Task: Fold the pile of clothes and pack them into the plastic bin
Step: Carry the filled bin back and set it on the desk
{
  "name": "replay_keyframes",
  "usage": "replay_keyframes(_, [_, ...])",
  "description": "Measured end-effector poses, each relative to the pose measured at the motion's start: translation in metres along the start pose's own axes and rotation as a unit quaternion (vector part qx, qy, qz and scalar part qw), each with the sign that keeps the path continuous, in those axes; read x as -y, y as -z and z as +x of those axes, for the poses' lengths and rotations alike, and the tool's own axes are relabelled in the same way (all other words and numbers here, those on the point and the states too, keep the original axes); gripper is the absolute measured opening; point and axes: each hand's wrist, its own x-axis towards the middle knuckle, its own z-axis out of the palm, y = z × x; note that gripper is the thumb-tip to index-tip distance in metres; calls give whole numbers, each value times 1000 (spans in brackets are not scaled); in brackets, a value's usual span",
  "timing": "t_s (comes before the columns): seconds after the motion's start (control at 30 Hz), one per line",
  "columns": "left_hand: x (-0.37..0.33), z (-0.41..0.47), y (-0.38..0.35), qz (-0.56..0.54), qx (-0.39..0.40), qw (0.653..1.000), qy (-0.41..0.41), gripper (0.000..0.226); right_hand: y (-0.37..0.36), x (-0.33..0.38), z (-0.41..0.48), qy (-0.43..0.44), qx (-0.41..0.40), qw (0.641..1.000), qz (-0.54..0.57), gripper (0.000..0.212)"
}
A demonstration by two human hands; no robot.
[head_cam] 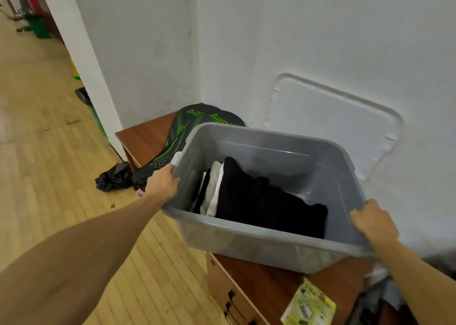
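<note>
The left grip [161, 184] and the right grip [372, 222] both clasp the rim of the grey bin [246, 243] (folded clothes [266, 201] lie inside).

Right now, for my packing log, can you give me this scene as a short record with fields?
bin: grey plastic bin, tilted, above the brown wooden cabinet
contents: folded black garment lying against folded white garments
left hand: left hand grips the bin's left rim
right hand: right hand grips the near right corner of the rim
lid: white plastic lid, off, leaning behind the bin
</note>
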Motion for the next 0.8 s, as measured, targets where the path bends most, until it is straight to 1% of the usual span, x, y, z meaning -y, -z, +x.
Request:
replay_keyframes(0.1, [-11,46,-5,-10,17,999,-38,35,-2,11,5,-34,5,999,-5,48])
replay_keyframes(0.23, [-29,111,-15,-23,43,995,-84,34,-8,25,8,-72,-21,997,5,42])
replay_keyframes(0.4, [-58,179,-27,-37,74,987,-139,30,-21,39,-8,-154,-62,986,-9,42])
replay_keyframes(0.53, [-77,216,-35,-42,109,976,-186,33,-30,53,-20,-198,-109,974,-19,27])
replay_keyframes(0.63, [-91,234,-41,-36,123,969,-213,31,-30,60,-26,-229,-111,967,-21,30])
replay_keyframes(0.8, [-112,255,-49,-37,134,963,-231,31,-31,66,-20,-263,-110,958,-23,35])
